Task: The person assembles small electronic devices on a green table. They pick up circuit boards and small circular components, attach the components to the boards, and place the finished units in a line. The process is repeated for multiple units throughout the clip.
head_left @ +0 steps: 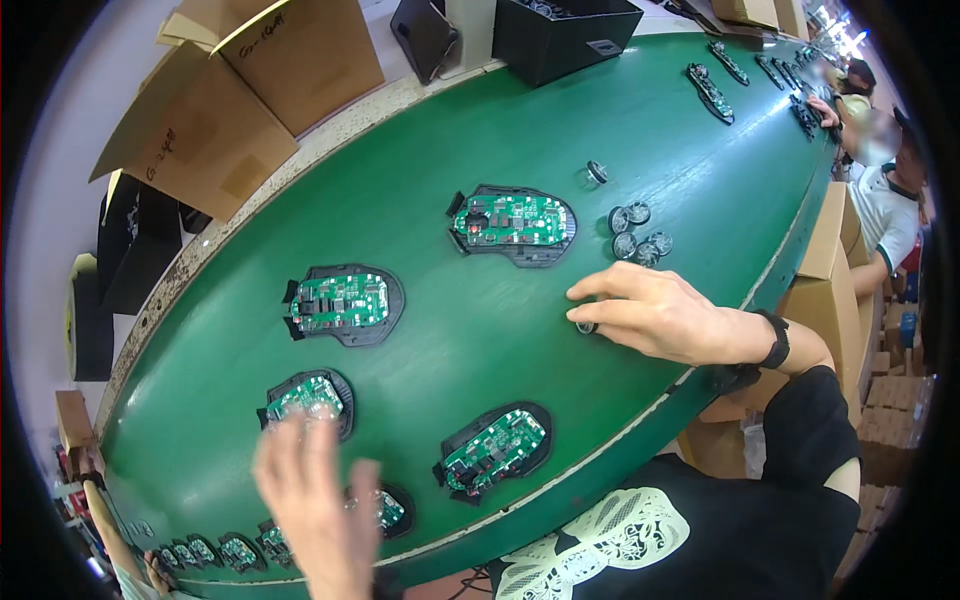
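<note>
My right hand (650, 315) is at the right of the green work surface, its fingertips closed on a small dark scroll wheel (587, 328), mostly hidden under them. Just beyond it lie several more scroll wheels (625, 245), with one wheel (597, 172) standing apart. My left hand (312, 490), blurred, hovers with fingers spread and nothing visible in it. Under its fingertips is a black mouse base with a green circuit board (318, 392). Similar mouse bases lie around: one (515, 225) at upper middle, another (345, 303) at left, one (497, 450) near the front edge.
Cardboard boxes (210, 120) and a black bin (560, 40) stand along the far edge. More mouse bases (235, 550) line up at lower left, others (710, 92) at upper right. Co-workers sit at the right end; another person's arm (115, 530) reaches in at lower left.
</note>
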`<state>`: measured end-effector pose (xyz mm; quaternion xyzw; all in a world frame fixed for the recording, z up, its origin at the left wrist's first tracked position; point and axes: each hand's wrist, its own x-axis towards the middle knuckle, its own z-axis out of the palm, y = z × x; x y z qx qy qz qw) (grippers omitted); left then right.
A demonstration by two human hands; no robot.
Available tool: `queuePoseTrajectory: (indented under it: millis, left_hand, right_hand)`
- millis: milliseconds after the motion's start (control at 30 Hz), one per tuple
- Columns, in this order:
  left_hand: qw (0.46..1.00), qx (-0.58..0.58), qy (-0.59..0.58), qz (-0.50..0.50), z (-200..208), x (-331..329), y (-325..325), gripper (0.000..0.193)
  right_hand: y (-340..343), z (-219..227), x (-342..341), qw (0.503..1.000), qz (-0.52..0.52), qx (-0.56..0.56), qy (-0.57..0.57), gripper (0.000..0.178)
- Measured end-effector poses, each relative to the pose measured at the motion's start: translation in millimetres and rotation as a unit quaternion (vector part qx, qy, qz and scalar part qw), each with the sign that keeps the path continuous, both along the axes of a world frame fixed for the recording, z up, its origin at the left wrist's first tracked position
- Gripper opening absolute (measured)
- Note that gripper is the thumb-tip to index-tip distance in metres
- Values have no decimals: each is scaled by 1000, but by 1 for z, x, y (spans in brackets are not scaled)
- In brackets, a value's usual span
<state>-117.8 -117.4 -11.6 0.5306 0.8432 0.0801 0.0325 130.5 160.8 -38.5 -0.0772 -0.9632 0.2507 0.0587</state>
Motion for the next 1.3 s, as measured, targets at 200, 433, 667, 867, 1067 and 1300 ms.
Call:
queuePoseTrajectory:
  millis: [200,433,667,867,1067,1300]
  left_hand:
    - [983,-71,-89,-144,-27,76,10,65]
    - [962,-15,-88,-260,-31,68,52,55]
    - [958,39,-37,-282,-33,63,63,52]
    - [986,-13,-6,-165,-38,77,42,56]
    - [986,-18,7,-165,-45,81,40,50]
    - [986,1,41,-163,-51,89,47,62]
  right_hand:
    - [3,-3,8,1000,-24,-3,-2,37]
    - [-6,8,0,988,-44,-145,24,36]
    - [-12,-7,-6,985,22,-162,49,36]
    - [-17,-5,-25,986,70,-132,69,37]
    - [-30,-1,-60,985,157,-33,64,40]
    - [-33,-12,-65,974,208,35,79,51]
